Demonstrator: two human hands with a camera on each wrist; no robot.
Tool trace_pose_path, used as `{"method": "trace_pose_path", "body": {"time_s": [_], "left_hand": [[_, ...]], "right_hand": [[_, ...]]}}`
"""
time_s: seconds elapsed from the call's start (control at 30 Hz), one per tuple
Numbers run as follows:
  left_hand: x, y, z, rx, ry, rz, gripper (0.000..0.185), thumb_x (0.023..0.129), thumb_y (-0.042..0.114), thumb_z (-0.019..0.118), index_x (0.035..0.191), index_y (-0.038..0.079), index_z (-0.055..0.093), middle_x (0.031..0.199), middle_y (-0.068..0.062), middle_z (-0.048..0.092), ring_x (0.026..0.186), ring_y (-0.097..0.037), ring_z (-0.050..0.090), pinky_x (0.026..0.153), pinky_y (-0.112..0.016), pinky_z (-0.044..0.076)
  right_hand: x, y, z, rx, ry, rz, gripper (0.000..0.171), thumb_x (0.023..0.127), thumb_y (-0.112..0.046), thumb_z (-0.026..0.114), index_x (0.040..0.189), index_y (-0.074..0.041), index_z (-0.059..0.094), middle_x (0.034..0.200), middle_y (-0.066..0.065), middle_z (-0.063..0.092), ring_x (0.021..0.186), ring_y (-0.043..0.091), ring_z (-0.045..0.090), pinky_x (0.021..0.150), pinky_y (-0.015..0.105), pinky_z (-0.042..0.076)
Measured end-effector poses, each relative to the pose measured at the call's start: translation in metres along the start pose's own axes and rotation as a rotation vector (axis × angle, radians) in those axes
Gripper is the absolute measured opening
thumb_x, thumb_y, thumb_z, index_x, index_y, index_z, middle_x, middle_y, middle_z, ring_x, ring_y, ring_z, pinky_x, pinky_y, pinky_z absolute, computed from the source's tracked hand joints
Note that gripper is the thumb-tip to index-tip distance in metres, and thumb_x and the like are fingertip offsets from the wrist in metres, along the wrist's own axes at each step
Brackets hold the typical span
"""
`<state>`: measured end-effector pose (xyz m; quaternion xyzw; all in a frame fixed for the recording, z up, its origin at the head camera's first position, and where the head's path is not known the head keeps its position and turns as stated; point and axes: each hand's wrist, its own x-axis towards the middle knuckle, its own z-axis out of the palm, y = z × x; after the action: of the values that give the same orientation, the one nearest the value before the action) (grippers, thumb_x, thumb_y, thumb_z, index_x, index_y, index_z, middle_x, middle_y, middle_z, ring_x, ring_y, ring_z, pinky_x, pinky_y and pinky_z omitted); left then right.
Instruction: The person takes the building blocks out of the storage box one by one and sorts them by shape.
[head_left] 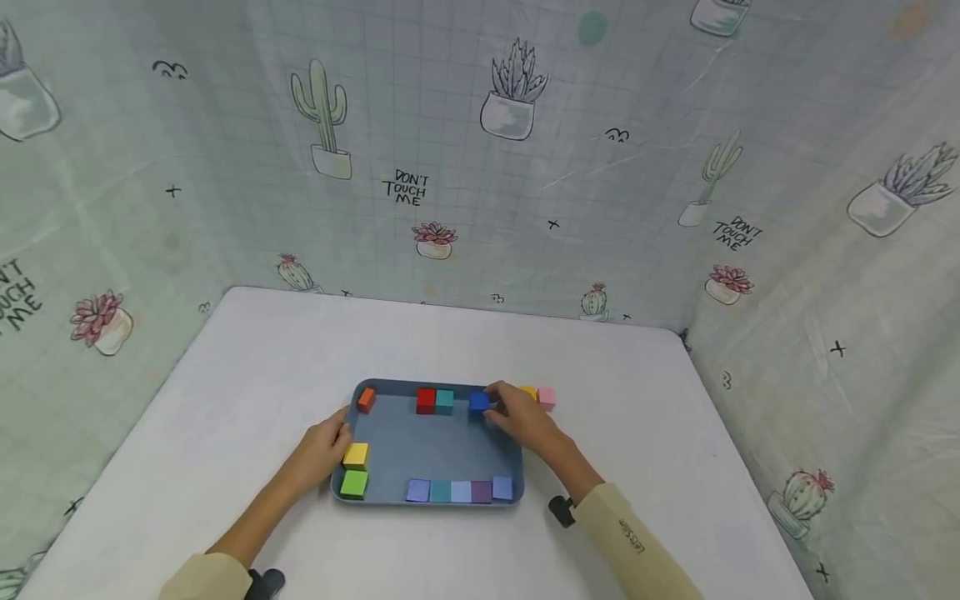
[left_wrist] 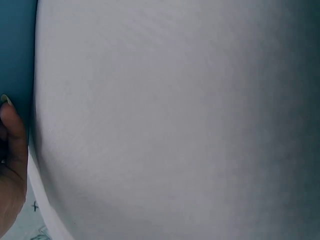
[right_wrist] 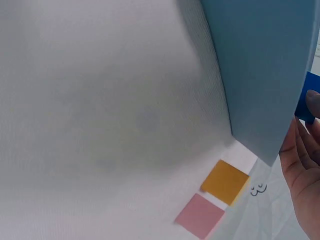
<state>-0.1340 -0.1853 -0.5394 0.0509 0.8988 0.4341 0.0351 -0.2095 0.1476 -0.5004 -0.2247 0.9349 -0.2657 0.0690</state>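
Both forearms reach forward from the table's near edge to the blue tray (head_left: 438, 446). The left hand (head_left: 324, 446) rests at the tray's left rim beside the yellow cube (head_left: 356, 455), fingers relaxed and holding nothing. Farther back, the right hand (head_left: 521, 417) pinches the blue cube (head_left: 478, 402) at the tray's far edge, by the teal cube (head_left: 445, 401); orange (right_wrist: 225, 181) and pink (right_wrist: 199, 216) cubes lie on the table just beyond.
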Motion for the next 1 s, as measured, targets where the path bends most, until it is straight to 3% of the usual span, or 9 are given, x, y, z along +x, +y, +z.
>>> {"method": "trace_pose_path", "body": {"time_s": [0.23,0.5,0.63,0.73,0.87,1.0], "left_hand": [[0.002,0.004,-0.002,0.018,-0.016,-0.013,0.047,0.096,0.005,0.039,0.137,-0.016,0.032,0.061,-0.001,0.038,0.052,-0.012,0.038,0.048,-0.025,0.034],[0.002,0.005,-0.001,0.018,-0.020,-0.022,0.047,0.096,0.006,0.040,0.138,-0.016,0.031,0.063,-0.002,0.038,0.055,-0.014,0.040,0.049,-0.025,0.035],[0.001,0.005,-0.001,0.033,-0.022,-0.013,0.047,0.096,0.005,0.040,0.137,-0.017,0.031,0.074,-0.013,0.052,0.058,-0.014,0.043,0.054,-0.025,0.038],[-0.001,0.007,-0.001,0.035,-0.023,-0.018,0.048,0.096,0.005,0.040,0.137,-0.017,0.030,0.076,-0.016,0.052,0.059,-0.014,0.044,0.054,-0.026,0.039],[-0.001,0.008,0.000,0.030,-0.019,-0.028,0.049,0.096,0.006,0.040,0.139,-0.014,0.029,0.065,-0.004,0.039,0.057,-0.015,0.042,0.050,-0.026,0.037],[0.000,0.007,0.001,0.034,-0.028,-0.019,0.048,0.097,0.006,0.039,0.139,-0.015,0.029,0.065,-0.001,0.036,0.058,-0.015,0.042,0.051,-0.026,0.036]], "right_hand": [[-0.002,0.007,-0.005,0.056,0.015,-0.026,0.038,0.088,-0.010,0.066,0.122,-0.003,0.053,0.112,0.009,0.061,0.095,0.018,0.061,0.077,0.027,0.050],[-0.004,0.010,-0.009,0.047,0.063,-0.059,0.036,0.088,-0.012,0.066,0.121,-0.004,0.054,0.110,0.008,0.062,0.093,0.015,0.060,0.078,0.025,0.049],[-0.003,0.009,-0.012,0.035,0.068,-0.061,0.036,0.088,-0.013,0.067,0.120,-0.004,0.055,0.109,0.006,0.062,0.093,0.013,0.060,0.077,0.024,0.049],[-0.004,0.009,-0.016,0.034,0.080,-0.053,0.035,0.087,-0.012,0.067,0.119,-0.004,0.056,0.107,0.006,0.062,0.091,0.013,0.060,0.076,0.025,0.049],[-0.007,0.010,-0.020,0.067,0.112,-0.049,0.034,0.086,-0.010,0.067,0.118,-0.003,0.056,0.105,0.006,0.062,0.088,0.014,0.060,0.074,0.026,0.049],[-0.011,0.013,-0.023,0.088,0.114,-0.032,0.034,0.086,-0.008,0.067,0.118,-0.002,0.056,0.106,0.008,0.062,0.088,0.014,0.060,0.074,0.025,0.049]]}}
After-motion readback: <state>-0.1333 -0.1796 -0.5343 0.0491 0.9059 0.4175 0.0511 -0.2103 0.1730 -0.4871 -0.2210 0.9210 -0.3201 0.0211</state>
